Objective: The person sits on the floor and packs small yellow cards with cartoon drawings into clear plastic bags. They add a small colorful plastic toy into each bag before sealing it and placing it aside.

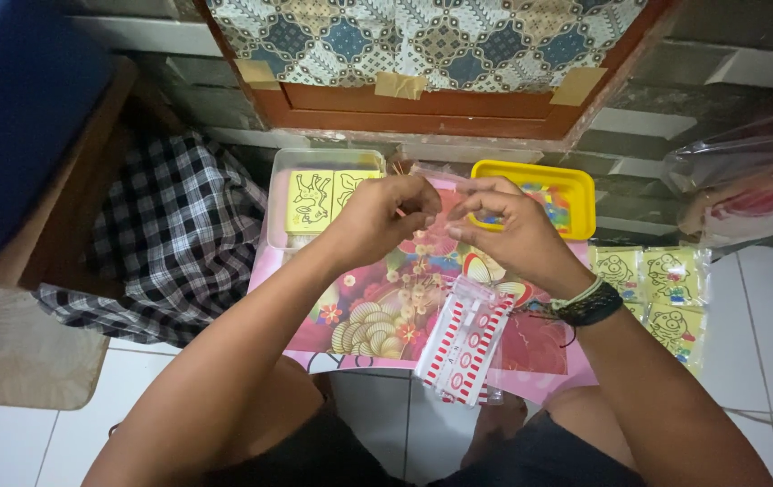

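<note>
Clear plastic, thin and crinkled, was what both hands worked on in the head view: a small transparent plastic sleeve (436, 180) was held up between them, above a pink flower-printed board (386, 307) that rested across the person's lap. The left hand (377, 216) pinched one end of the sleeve with fingers curled tight, and the right hand (503, 225), a dark beaded bracelet (589, 305) on its wrist, pinched the other end with thumb and forefinger narrowed on the film. Whether anything was already inside the sleeve could not be told.

On the board, nearer the body, lay a stack of clear bags with red-and-white striped headers (467, 347), untouched. Beyond the hands stood a clear plastic box (280, 194) holding yellow picture cards with black line drawings (323, 194), and just beside it a yellow plastic tray (530, 173) of small coloured pieces. To the right, on the white tiled floor (765, 361), lay several yellow cards already sealed in clear packets (657, 289).

Judging from this, the packing seemed partly done: some cards were bagged, others waited in the box.

A black-and-white checked cloth (170, 234) hung to the left.
</note>
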